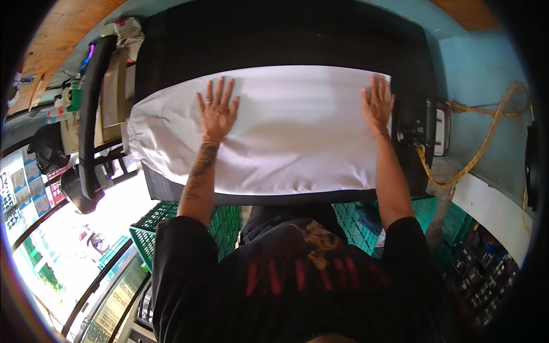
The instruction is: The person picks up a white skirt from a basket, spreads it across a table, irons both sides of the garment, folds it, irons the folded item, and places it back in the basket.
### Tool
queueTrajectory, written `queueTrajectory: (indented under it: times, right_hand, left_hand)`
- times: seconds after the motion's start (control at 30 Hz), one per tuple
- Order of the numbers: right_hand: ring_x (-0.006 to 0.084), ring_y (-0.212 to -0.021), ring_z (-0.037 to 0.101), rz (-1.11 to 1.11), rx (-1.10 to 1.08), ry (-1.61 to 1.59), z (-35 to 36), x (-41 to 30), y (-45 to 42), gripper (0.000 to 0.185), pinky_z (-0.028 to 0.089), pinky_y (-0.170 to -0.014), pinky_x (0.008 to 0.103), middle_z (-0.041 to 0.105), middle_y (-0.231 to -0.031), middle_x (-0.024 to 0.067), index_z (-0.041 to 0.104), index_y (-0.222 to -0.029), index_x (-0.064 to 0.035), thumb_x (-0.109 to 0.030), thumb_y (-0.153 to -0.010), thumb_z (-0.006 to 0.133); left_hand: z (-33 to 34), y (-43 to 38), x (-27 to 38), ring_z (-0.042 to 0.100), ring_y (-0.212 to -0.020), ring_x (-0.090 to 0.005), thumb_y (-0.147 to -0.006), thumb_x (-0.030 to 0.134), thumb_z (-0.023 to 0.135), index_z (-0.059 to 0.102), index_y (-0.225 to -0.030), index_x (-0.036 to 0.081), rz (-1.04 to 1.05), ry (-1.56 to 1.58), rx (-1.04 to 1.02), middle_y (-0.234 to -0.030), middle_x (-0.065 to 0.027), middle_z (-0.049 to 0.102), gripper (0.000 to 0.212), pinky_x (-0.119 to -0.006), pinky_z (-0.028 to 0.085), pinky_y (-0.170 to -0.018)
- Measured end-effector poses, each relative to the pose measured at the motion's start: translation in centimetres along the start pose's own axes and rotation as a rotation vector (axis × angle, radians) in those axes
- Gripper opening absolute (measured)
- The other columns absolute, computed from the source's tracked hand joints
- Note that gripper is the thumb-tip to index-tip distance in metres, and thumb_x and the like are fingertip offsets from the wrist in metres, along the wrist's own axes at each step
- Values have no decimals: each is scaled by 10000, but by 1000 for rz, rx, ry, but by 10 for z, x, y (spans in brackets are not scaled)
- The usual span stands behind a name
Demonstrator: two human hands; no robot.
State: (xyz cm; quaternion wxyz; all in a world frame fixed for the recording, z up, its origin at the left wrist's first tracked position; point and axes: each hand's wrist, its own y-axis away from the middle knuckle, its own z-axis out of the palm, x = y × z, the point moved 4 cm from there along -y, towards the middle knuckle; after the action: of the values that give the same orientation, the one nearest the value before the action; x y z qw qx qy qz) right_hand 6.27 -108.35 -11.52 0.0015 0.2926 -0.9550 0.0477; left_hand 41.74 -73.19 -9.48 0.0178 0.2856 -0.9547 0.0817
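A white cloth [291, 128] is spread across a black-covered table [274, 34] in front of me. Its left end is gathered and wrinkled, while the right end is a straight edge. My left hand [218, 113] rests palm down on the cloth left of its middle, fingers spread, with a ring on one finger. Near the cloth's far right corner, my right hand [378, 105] also lies flat, its outer side by the right edge. Neither hand holds anything. Soft creases run through the cloth's near side.
Green plastic crates [154, 227] stand under the table's near side. A yellow rope [484, 145] hangs in a loop at the right. Along the left are a black padded bar [92, 115] and black plastic bags [49, 148]. A blue wall [480, 64] rises on the right.
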Motion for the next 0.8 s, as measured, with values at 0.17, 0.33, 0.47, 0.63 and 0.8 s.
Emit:
queueTrajectory:
  times: [0.17,0.33,0.47,0.63,0.8]
  right_hand:
    - [350,-1560,264,-116,145,-84,-12,4,16,627,212,-1240,612,299,-1697,99,347,-1629,-214,-499,-1076,421]
    - [380,-1544,289,-291,33,-251,-36,2,122,597,191,-1257,582,311,-1689,124,366,-1627,-218,-458,-1084,420]
    - [379,-1553,271,-294,26,-139,-38,16,136,593,187,-1264,545,305,-1694,116,344,-1638,-224,-441,-1090,413]
    - [410,-1514,322,-358,-5,-43,-53,35,162,598,253,-1187,677,382,-1645,135,393,-1610,-209,-412,-1058,508]
    - [459,-1402,452,-183,198,-232,-51,104,210,627,387,-1151,535,472,-1520,280,414,-1551,-18,-361,-1049,566]
  left_hand:
    - [-9,32,-11,289,-1544,-376,-1060,422,512,407,-1603,194,-199,19,130,-1649,-140,382,598,-625,195,-1216]
    - [-31,153,8,267,-1537,-444,-1066,443,474,383,-1617,190,-490,27,-39,-1654,-174,363,613,-617,181,-1211]
    - [-40,155,15,206,-1562,-443,-1080,505,380,311,-1648,226,-500,85,-79,-1702,-152,272,636,-647,102,-1232]
    - [-31,218,-39,249,-1552,-419,-1070,501,409,374,-1619,200,-551,-131,-17,-1688,-164,297,627,-634,125,-1242]
    - [-64,279,-43,419,-1449,-334,-991,523,599,512,-1485,8,-1045,-195,395,-1522,-273,485,719,-541,317,-1161]
